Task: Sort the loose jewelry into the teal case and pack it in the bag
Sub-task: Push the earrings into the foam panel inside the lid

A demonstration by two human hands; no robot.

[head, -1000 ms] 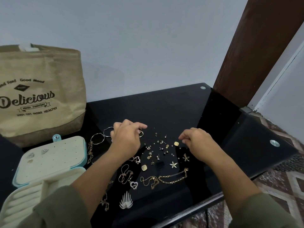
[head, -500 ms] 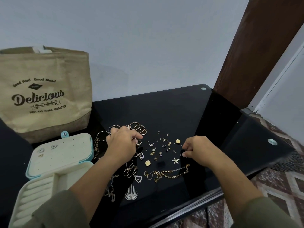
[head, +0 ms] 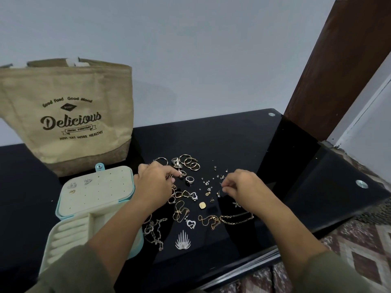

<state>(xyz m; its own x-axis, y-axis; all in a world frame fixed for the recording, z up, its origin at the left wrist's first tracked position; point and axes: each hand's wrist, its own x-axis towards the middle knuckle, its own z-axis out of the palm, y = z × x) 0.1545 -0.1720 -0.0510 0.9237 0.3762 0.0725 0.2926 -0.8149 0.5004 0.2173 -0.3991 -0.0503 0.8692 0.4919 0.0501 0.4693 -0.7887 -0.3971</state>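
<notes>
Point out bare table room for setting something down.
The table is bare behind the jewelry, between the bag and the brown post, and right of the right hand toward its edge. Crowded: from the teal case to that hand.

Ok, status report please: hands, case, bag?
Left hand and right hand curled over loose jewelry, grip unclear. Teal case open, three earrings pinned in lid. Bag upright behind, nothing blocking.

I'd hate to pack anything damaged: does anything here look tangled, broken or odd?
The thin silver chain beside the teal case lies bunched in a heap, possibly tangled. Nothing else stands out; no piece looks broken.
</notes>
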